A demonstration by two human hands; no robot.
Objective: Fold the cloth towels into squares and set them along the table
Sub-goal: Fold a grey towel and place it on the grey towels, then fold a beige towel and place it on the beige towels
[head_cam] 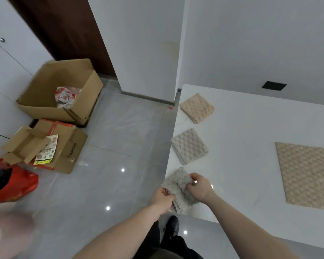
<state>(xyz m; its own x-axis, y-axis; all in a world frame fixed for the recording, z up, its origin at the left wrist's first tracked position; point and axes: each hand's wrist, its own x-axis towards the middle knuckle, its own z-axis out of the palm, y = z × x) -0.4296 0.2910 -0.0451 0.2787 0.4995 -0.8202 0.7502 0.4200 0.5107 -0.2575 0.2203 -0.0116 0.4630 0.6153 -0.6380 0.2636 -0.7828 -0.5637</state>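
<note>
White counter (251, 128) by grey tile floor; two folded towels (190, 146) along its left edge. Left hand (162, 200) and right hand (199, 186) each pinch the grey towel (178, 189) at the near corner, placing step; next, likely square it in line and release

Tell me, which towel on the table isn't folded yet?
The large beige towel at the table's right, lying spread flat; the other three sit folded into small squares along the left edge.

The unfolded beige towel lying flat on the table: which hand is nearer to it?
Right. The right hand grips the grey towel on the side facing the unfolded beige towel; the left hand is at the table edge, farther away.
</note>
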